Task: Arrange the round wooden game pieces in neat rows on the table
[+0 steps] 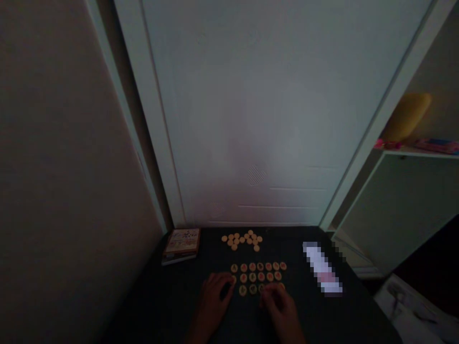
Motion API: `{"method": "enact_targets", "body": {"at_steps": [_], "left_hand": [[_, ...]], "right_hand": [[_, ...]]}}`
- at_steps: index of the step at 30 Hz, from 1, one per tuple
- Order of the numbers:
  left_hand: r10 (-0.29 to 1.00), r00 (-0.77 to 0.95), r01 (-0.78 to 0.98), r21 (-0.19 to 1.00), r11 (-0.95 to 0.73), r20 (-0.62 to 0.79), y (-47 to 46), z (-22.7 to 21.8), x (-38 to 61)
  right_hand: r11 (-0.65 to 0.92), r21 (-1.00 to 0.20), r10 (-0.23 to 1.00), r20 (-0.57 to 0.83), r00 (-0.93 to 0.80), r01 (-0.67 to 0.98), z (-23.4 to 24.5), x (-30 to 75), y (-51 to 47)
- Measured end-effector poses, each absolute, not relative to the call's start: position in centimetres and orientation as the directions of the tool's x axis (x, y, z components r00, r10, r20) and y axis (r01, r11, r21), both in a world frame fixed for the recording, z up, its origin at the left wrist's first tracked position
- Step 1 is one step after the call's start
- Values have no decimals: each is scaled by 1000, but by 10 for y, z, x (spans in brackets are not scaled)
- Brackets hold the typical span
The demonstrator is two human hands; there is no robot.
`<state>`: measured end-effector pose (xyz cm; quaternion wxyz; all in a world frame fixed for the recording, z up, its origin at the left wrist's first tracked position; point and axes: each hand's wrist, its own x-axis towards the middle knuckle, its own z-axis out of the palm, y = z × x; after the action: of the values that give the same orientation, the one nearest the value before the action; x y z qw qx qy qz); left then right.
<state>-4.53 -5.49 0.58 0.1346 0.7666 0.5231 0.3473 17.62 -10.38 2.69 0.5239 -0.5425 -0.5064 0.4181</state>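
Rows of round wooden xiangqi pieces with red or dark characters, among them a piece in the back row [252, 267], lie face up on a dark table [172, 296]. My left hand [214, 295] is at the left end of the middle row. Its thumb and index finger close around a xiangqi piece [234, 279]. At the front row, my right hand [280, 303] pinches another xiangqi piece [261, 288], partly covered by the fingertips. Part of one more piece [282, 286] shows behind the right hand's knuckles.
Farther back lies a loose cluster of plain-looking discs [242, 240]. A boxed set or thick book [182, 244] sits at the back left, and a blurred-out pale object [322, 267] at the right. A white panel [251, 119] rises behind the table; a wall [71, 181] stands left.
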Motion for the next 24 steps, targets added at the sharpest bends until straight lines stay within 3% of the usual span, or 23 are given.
{"method": "enact_targets", "body": {"at_steps": [6,12,20,24], "left_hand": [[904,153,662,637,-394,400,-56,9,-45],[909,90,608,701,-374,407,-57,10,-46],[922,35,568,751,-336,386,-59,10,-46],[929,43,560,761,-327,367,-59,13,-46]], "right_hand": [[257,-871,953,301,42,419,82,198,-25],[246,-840,953,301,39,483,87,203,41],[322,-794,945,301,-125,515,66,210,55],[348,-790,935,330,-128,504,66,214,51]]}}
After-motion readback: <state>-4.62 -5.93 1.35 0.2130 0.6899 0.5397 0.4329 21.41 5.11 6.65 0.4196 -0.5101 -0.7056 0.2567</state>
